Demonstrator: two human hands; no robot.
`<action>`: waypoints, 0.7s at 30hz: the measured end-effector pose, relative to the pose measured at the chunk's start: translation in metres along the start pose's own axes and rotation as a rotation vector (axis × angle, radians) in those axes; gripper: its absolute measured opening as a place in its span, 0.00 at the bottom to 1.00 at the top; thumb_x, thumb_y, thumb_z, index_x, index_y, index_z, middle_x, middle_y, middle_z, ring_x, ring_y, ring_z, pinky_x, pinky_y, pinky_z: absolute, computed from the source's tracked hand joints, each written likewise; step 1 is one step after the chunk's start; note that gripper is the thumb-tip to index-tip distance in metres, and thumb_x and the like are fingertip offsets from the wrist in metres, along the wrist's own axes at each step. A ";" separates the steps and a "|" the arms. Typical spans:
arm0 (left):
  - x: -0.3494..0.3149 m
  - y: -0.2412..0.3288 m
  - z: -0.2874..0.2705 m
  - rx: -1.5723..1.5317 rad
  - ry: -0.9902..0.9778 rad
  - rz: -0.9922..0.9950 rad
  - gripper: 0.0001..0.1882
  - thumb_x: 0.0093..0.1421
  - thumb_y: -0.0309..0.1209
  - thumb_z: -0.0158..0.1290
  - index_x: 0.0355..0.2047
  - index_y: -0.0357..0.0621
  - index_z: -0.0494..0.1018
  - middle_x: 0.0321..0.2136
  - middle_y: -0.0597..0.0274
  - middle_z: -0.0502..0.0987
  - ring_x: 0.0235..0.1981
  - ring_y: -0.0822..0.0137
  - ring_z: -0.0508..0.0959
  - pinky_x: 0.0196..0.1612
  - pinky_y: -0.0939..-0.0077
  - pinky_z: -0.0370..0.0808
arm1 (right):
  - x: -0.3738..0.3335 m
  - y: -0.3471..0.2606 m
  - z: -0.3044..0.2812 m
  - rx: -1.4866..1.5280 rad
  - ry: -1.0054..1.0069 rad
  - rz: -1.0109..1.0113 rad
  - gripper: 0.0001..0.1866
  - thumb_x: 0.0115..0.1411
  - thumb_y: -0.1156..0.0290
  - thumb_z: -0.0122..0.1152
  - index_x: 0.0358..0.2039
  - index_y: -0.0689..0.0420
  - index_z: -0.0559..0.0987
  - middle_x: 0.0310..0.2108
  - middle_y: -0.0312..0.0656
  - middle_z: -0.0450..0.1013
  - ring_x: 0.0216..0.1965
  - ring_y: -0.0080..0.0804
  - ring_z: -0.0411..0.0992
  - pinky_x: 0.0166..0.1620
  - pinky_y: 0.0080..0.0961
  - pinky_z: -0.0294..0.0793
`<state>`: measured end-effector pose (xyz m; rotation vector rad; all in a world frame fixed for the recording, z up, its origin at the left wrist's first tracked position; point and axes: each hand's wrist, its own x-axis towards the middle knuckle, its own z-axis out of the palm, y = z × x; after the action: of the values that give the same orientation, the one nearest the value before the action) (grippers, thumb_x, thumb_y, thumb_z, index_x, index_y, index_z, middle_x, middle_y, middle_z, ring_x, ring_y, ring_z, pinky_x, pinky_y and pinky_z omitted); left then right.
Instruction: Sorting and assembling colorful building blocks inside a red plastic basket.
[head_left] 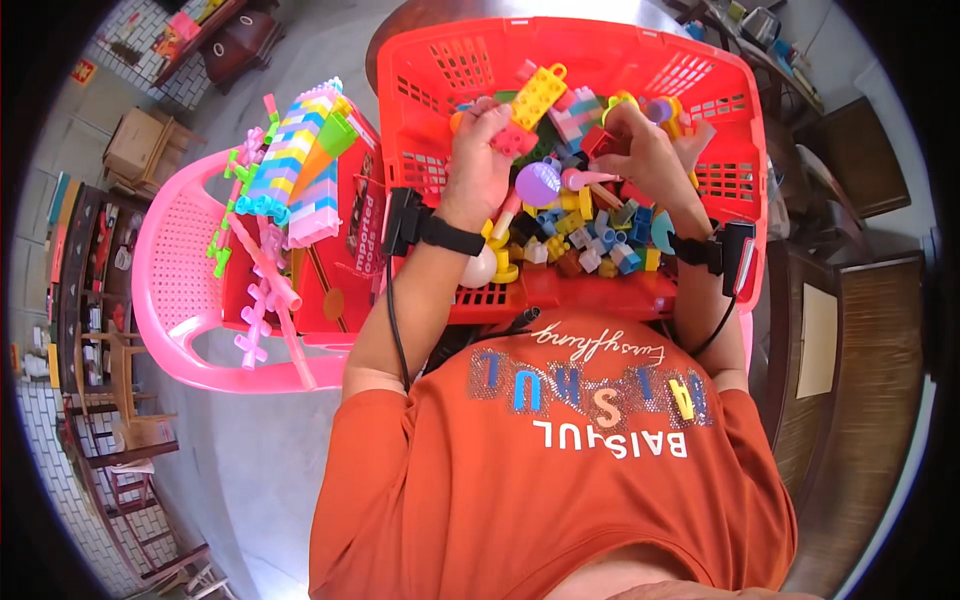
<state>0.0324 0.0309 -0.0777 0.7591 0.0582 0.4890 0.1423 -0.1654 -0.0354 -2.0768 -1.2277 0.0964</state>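
Both forearms reach up into the basket (600,45) and lean toward each other, wrists banded in black. The left hand (478,150), back of the hand toward the viewer, curls its fingers around a red block (513,140), to which a yellow block (538,97) appears joined, tilted up and rightward above the loose bricks (590,235). The right hand (645,150) arches opposite, fingers bent down and inward beside a small red piece (598,140) within the basket; whether it grips this piece cannot be told.
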 end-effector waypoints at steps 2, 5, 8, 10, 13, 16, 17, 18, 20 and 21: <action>-0.004 -0.002 0.005 -0.005 0.002 -0.084 0.06 0.60 0.30 0.51 0.39 0.50 0.71 0.43 0.62 0.76 0.44 0.63 0.76 0.42 0.66 0.75 | 0.001 0.012 0.004 0.511 0.158 -0.036 0.18 0.50 0.79 0.66 0.41 0.59 0.71 0.31 0.35 0.73 0.31 0.19 0.71 0.34 0.16 0.69; -0.010 -0.007 0.012 -0.052 -0.134 -0.078 0.07 0.60 0.27 0.51 0.39 0.51 0.70 0.45 0.60 0.75 0.46 0.62 0.75 0.44 0.64 0.75 | -0.002 -0.008 0.001 0.553 0.266 -0.003 0.20 0.49 0.82 0.65 0.44 0.60 0.73 0.30 0.33 0.71 0.35 0.18 0.70 0.35 0.17 0.72; -0.009 -0.012 0.017 -0.035 -0.167 -0.144 0.13 0.60 0.26 0.50 0.46 0.45 0.68 0.45 0.57 0.74 0.47 0.61 0.75 0.47 0.60 0.75 | -0.001 -0.023 0.004 0.324 0.390 -0.139 0.24 0.47 0.81 0.65 0.47 0.58 0.73 0.35 0.39 0.71 0.36 0.26 0.73 0.37 0.21 0.74; -0.011 -0.015 0.019 -0.019 -0.178 -0.196 0.15 0.60 0.27 0.50 0.48 0.42 0.67 0.45 0.56 0.74 0.47 0.60 0.75 0.48 0.59 0.75 | 0.001 -0.028 0.010 0.126 0.478 -0.248 0.24 0.47 0.81 0.64 0.47 0.58 0.73 0.37 0.41 0.70 0.38 0.30 0.74 0.38 0.23 0.74; -0.015 -0.014 0.027 -0.028 -0.257 -0.286 0.17 0.61 0.29 0.51 0.50 0.39 0.66 0.45 0.56 0.74 0.47 0.61 0.75 0.47 0.61 0.75 | 0.002 -0.028 0.015 -0.145 0.569 -0.424 0.25 0.47 0.83 0.61 0.48 0.58 0.73 0.40 0.45 0.68 0.42 0.41 0.72 0.42 0.29 0.75; -0.018 -0.012 0.030 -0.059 -0.235 -0.336 0.15 0.60 0.31 0.54 0.45 0.39 0.70 0.38 0.63 0.76 0.40 0.68 0.77 0.42 0.64 0.77 | -0.001 -0.026 0.019 -0.108 0.429 -0.425 0.26 0.47 0.84 0.56 0.49 0.59 0.72 0.44 0.48 0.66 0.47 0.46 0.68 0.48 0.34 0.72; -0.019 -0.013 0.030 -0.048 -0.199 -0.354 0.15 0.60 0.32 0.54 0.45 0.39 0.70 0.38 0.63 0.76 0.39 0.68 0.77 0.42 0.66 0.77 | -0.001 -0.026 0.020 -0.107 0.424 -0.431 0.26 0.47 0.84 0.56 0.49 0.59 0.72 0.44 0.48 0.66 0.47 0.46 0.68 0.48 0.34 0.72; -0.020 -0.013 0.030 -0.037 -0.165 -0.373 0.15 0.60 0.32 0.54 0.45 0.40 0.70 0.37 0.63 0.76 0.38 0.68 0.77 0.41 0.67 0.77 | 0.000 -0.026 0.020 -0.139 0.389 -0.457 0.26 0.47 0.84 0.56 0.50 0.59 0.72 0.45 0.48 0.66 0.48 0.47 0.68 0.49 0.35 0.71; -0.021 -0.012 0.032 -0.026 -0.178 -0.328 0.15 0.60 0.32 0.55 0.45 0.40 0.70 0.37 0.62 0.76 0.38 0.69 0.77 0.41 0.70 0.77 | 0.000 -0.023 0.019 -0.195 0.330 -0.481 0.25 0.49 0.81 0.56 0.50 0.60 0.71 0.48 0.48 0.66 0.49 0.49 0.67 0.50 0.36 0.70; -0.022 -0.012 0.032 -0.010 -0.190 -0.289 0.15 0.59 0.32 0.55 0.45 0.40 0.70 0.37 0.62 0.76 0.37 0.70 0.77 0.40 0.73 0.77 | -0.002 -0.024 0.018 -0.193 0.325 -0.488 0.25 0.49 0.81 0.56 0.50 0.60 0.71 0.48 0.48 0.66 0.49 0.49 0.67 0.50 0.36 0.70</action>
<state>0.0251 -0.0063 -0.0651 0.7698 -0.0118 0.1415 0.1162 -0.1496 -0.0350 -1.7939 -1.5365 -0.5803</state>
